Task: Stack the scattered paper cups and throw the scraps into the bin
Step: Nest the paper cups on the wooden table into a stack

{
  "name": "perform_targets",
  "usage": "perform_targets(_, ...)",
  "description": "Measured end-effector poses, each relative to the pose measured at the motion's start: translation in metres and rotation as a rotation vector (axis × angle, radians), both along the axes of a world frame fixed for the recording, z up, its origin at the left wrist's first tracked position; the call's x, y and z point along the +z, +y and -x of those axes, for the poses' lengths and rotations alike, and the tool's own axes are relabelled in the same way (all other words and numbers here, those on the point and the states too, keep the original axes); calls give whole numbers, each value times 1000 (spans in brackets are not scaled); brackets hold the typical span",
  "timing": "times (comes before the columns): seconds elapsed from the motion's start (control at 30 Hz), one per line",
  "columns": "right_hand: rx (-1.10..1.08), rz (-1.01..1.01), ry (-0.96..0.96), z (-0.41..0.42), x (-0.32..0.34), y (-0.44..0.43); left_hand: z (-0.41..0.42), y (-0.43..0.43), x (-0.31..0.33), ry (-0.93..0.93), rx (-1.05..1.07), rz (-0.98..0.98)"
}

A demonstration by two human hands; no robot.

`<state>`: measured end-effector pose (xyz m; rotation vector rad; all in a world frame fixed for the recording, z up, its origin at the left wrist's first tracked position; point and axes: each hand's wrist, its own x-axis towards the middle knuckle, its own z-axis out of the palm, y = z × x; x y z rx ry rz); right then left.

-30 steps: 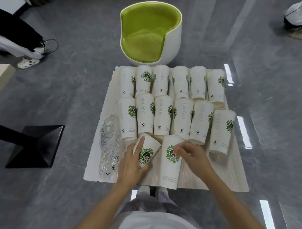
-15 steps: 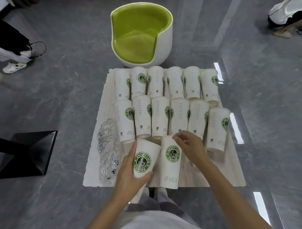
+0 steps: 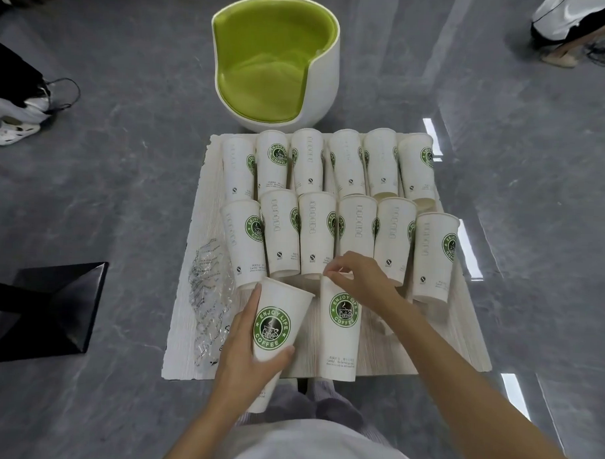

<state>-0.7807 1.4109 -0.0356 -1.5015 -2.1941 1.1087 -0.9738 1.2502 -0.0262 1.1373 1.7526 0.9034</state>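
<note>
While the left hand [image 3: 252,358] has lifted its cup [image 3: 273,334] off the desk [image 3: 427,336] since a second ago, tipping it from lying near the front edge to a raised, tilted hold, the right hand [image 3: 361,283] has slid from the middle of the second cup [image 3: 339,326] to its far rim. That reads as the start of nesting: one cup is free in the air, the other is being readied, and no stack exists yet. The left hand is curled closed around its cup, thumb on one side and fingers on the other. The right hand is partly closed, fingertips pinching the rim of the second cup, which appears to stand at the front edge. The held cup's long axis runs from the person toward the far left corner, wide mouth away, narrow base toward the body and past the front edge. Twelve more cups [image 3: 315,229] fill two rows toward the far edge, mouths toward the person or downward; I cannot tell which. A clear plastic wrapper [image 3: 206,294] lies along the left edge, a likely scrap. No bin is plainly visible; a green-lined tub [image 3: 276,63] sits on the floor beyond the far edge.
</note>
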Motion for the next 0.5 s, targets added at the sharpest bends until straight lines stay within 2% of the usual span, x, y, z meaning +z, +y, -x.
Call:
perform_targets(0.2, 33, 38, -80, 2, -6, 5, 2, 4, 6, -1, -3, 13)
perform_targets(0.5, 18, 97, 3, -5, 0, -3, 11, 3, 2, 29, -29, 17)
